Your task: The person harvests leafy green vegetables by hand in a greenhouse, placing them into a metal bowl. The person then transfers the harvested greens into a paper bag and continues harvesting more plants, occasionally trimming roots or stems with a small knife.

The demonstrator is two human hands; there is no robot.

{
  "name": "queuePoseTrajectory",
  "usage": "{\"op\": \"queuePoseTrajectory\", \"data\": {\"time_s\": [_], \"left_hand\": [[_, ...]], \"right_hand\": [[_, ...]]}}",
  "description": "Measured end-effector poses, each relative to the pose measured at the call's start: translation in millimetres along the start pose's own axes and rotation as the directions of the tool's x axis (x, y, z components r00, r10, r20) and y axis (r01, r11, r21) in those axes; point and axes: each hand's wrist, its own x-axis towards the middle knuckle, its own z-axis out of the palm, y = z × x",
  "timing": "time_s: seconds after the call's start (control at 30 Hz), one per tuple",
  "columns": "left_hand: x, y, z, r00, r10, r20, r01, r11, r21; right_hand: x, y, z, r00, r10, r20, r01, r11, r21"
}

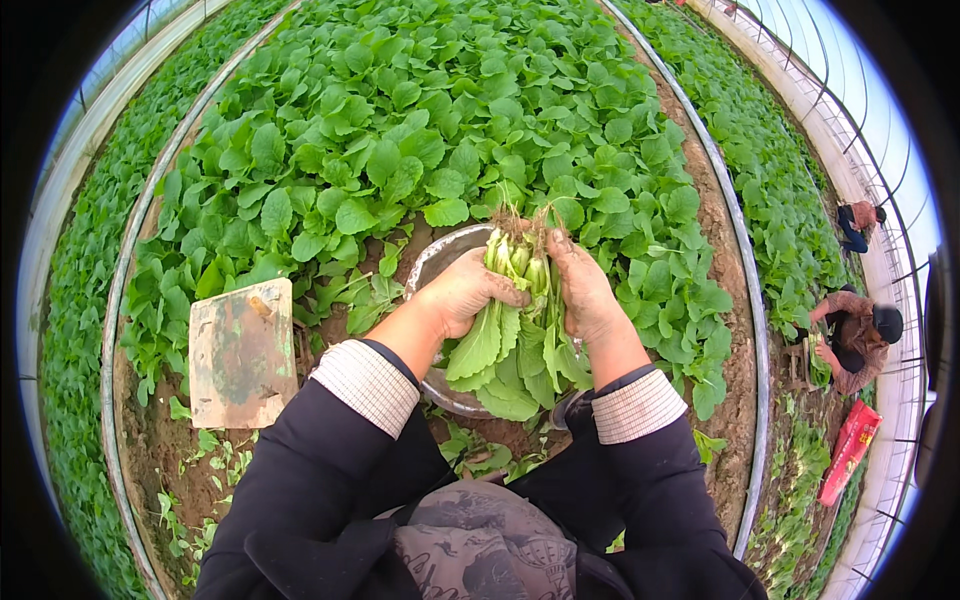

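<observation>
Between my two hands is a bunch of leafy greens (517, 337), held roots upward with the leaves hanging down. My left hand (471, 291) grips its pale stems from the left, thumb across the front. On the other side my right hand (581, 281) closes around the stems, fingers near the soil-covered roots (517, 225). Both hands are smeared with soil. Below the bunch stands a round metal basin (450, 244), its inside largely hidden by my hands and the leaves.
A dense bed of leafy green plants (420, 112) spreads ahead. At left is a worn wooden board (241, 356), apparently a stool top. Metal pipes (731, 187) edge the bed. At right, a co-worker (855, 337) crouches near a red bag (850, 452); another person (860, 223) is farther off.
</observation>
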Motion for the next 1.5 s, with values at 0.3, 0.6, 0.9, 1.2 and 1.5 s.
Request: {"op": "queuePoseTrajectory", "data": {"time_s": [0.3,0.6,0.9,1.2,1.5], "left_hand": [[1.9,-12.3,11.0,0.986,0.131,0.100,-0.123,0.989,-0.086],[5.3,-16.1,19.3,0.973,0.230,-0.021,-0.230,0.957,-0.178],[7.3,-27.8,17.0,0.996,0.082,-0.043,-0.085,0.992,-0.088],[20.1,-28.2,8.8,0.971,0.198,-0.132,-0.152,0.943,0.296],[44.2,-24.0,-3.2,0.899,0.254,-0.357,-0.248,0.967,0.062]], "right_hand": [[22.3,5.7,-14.9,0.991,-0.132,0.018,0.131,0.950,-0.284],[16.5,15.8,-13.4,0.876,-0.479,0.054,0.477,0.847,-0.233],[29.8,20.2,-31.1,0.733,-0.670,0.117,0.424,0.315,-0.849],[9.8,-5.8,-15.8,0.850,-0.525,-0.047,0.387,0.683,-0.619],[-3.6,11.1,-6.4,0.994,-0.095,0.061,0.068,0.075,-0.995]]}}
